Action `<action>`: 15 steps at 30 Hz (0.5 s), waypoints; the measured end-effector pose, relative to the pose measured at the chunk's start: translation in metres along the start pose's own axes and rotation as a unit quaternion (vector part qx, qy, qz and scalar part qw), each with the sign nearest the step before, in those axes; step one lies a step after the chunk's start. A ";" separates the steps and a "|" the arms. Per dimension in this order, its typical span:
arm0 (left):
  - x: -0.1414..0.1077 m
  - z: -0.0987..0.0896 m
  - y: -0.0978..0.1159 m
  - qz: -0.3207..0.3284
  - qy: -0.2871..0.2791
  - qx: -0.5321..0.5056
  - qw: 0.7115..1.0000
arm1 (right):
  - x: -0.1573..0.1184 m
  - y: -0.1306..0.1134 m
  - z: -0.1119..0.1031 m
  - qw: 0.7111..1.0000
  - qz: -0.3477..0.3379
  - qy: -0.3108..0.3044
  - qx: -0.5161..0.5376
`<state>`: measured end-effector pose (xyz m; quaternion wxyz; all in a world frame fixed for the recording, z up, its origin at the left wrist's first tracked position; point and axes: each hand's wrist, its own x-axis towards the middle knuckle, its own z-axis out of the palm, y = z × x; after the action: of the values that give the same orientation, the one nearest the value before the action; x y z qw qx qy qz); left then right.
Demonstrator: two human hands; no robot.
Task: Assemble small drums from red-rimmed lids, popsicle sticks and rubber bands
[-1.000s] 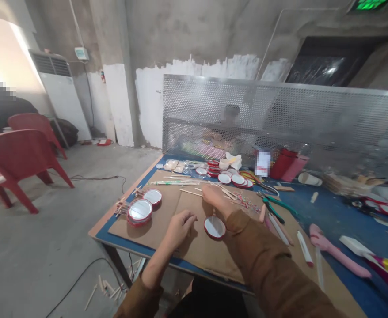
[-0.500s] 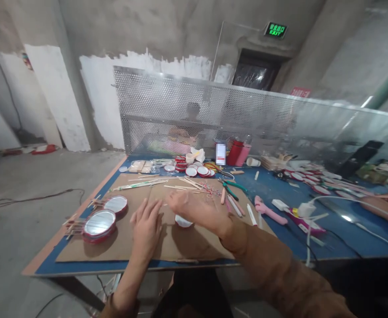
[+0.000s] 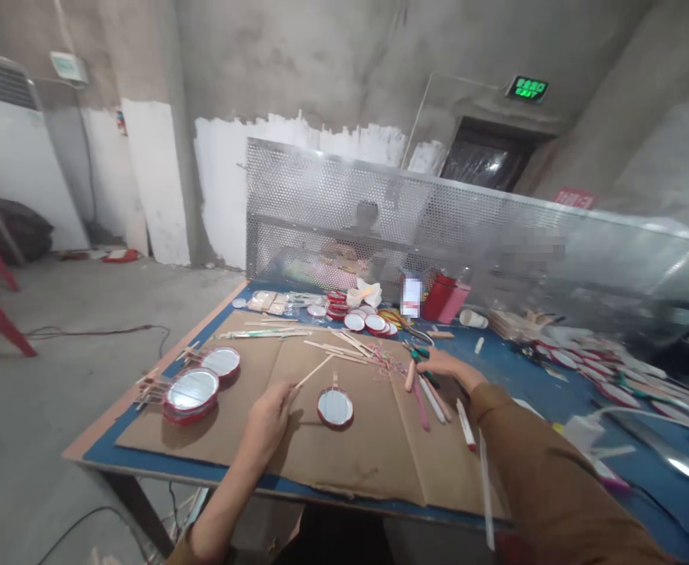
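My left hand (image 3: 271,416) is closed on a thin wooden stick (image 3: 315,370), which slants up to the right over the cardboard (image 3: 380,463). To the right of that hand lies a round red-rimmed disc (image 3: 336,407) with a pale shiny face and a short wooden piece at its top. My right hand (image 3: 444,367) is closed on green-handled pliers (image 3: 420,355), partly hidden by the fingers. Loose wooden sticks (image 3: 344,349) and a tangle of coloured strings (image 3: 387,359) lie between the hands, farther back.
Stacked red-rimmed discs (image 3: 191,392) with sticks stand at the left. Several pens (image 3: 432,400) and a white marker (image 3: 465,424) lie near my right forearm. More discs (image 3: 355,321), a phone (image 3: 411,298) and a red bottle (image 3: 439,297) line the back before a perforated metal screen (image 3: 309,204).
My right hand has moved right, from above the disc to the pliers. My left hand now holds a thin stick. The disc's wooden piece is uncovered, and the view has turned left.
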<state>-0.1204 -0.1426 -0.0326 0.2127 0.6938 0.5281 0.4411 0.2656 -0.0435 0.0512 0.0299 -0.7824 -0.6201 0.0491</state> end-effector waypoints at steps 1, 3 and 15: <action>0.001 0.001 0.000 -0.009 0.002 -0.005 1.000 | 0.007 0.007 0.005 1.000 0.005 -0.020 0.005; 0.002 0.001 0.001 -0.022 0.007 -0.007 1.000 | 0.019 0.017 0.014 0.999 0.010 -0.039 0.019; 0.004 -0.004 0.004 -0.019 0.005 -0.003 1.000 | -0.009 0.016 -0.007 0.930 0.039 0.094 0.352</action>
<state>-0.1210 -0.1408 -0.0255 0.2203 0.6811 0.5407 0.4418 0.2797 -0.0554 0.0572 0.3597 -0.7460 -0.5264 0.1920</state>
